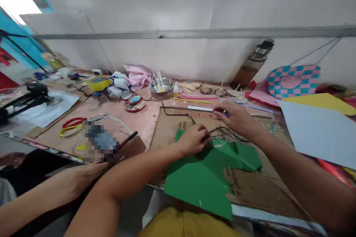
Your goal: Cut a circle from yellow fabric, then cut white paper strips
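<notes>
My left hand (194, 140) rests over the upper edge of a cut piece of green paper or felt (200, 177), its fingers closed and pressed together. A thin black cord (178, 114) runs up to these fingers and shows again to their right; whether they grip it is hidden. Above and to the right, my right hand (236, 118) is raised with curled fingers around a small dark bluish thing (226, 114) too little seen to name. Pale thin strands (217, 143) lie on the green piece beside my left fingertips. Beneath everything lies a printed cardboard sheet (164, 126).
Another person's hand (94, 168) at left is by a blurred phone-like device (102, 140). Along the wall stand a metal bowl (164, 84), a small glue bottle (175, 89) and a tilted dark bottle (251, 63). White sheets (319, 126) and a checkered woven piece (294, 80) occupy the right.
</notes>
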`<state>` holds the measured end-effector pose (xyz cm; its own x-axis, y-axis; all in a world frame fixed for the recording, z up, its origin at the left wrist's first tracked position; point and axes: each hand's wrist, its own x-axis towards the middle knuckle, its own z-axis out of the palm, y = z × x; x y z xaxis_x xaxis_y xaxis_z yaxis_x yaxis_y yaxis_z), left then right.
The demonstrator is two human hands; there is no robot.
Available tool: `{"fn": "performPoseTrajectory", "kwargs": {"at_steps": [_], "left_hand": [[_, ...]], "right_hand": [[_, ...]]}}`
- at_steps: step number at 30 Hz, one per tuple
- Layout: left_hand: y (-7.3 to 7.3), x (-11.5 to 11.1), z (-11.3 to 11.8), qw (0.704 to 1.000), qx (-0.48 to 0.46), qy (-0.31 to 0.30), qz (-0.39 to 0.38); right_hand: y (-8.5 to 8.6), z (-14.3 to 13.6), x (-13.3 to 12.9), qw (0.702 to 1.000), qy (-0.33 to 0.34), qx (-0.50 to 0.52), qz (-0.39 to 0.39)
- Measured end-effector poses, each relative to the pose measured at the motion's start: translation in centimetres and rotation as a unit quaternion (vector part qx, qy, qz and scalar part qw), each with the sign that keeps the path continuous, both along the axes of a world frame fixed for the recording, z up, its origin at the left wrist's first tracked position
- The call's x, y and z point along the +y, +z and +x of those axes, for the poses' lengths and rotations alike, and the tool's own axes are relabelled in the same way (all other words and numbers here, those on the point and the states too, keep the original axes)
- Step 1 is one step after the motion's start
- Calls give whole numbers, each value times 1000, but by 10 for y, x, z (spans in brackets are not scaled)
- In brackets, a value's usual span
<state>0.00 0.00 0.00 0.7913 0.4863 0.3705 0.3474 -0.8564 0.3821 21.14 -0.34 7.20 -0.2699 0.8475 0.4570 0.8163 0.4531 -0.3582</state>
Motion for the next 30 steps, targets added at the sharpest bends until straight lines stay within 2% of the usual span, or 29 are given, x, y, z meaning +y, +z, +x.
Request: {"fn": "performPoseTrajectory", "kwargs": {"at_steps": [6, 12, 16, 19, 21, 23, 24, 27, 30], "left_hand": [[1, -6, 4, 999, 49, -15, 11], [5, -8, 4, 997, 79, -13, 21], [6, -8, 7, 995, 90, -3, 33], [10, -9, 9, 997, 69, 2, 22], [17, -13, 9, 999, 39, 10, 5], [26, -16, 8, 1000, 12, 26, -14], [31, -16, 6, 999, -4, 36, -25], [44, -10, 2, 996, -10, 52, -68], [54, -6, 1, 992, 11, 76, -99]], "right_hand": [[-15, 9, -32, 1000, 8, 9, -12], [-27, 22, -77, 1000, -5, 10, -18], [-26, 51, -115, 998, -52, 26, -21], [-23, 88, -144, 985, -165, 38, 8], [-19, 116, -160, 957, -287, 43, 11], [-13, 148, -171, 901, -431, 55, -21], [-10, 165, -174, 873, -480, 47, -67], [-4, 217, -174, 796, -596, 34, -94], [-8, 256, -162, 742, -651, 48, -153]]}}
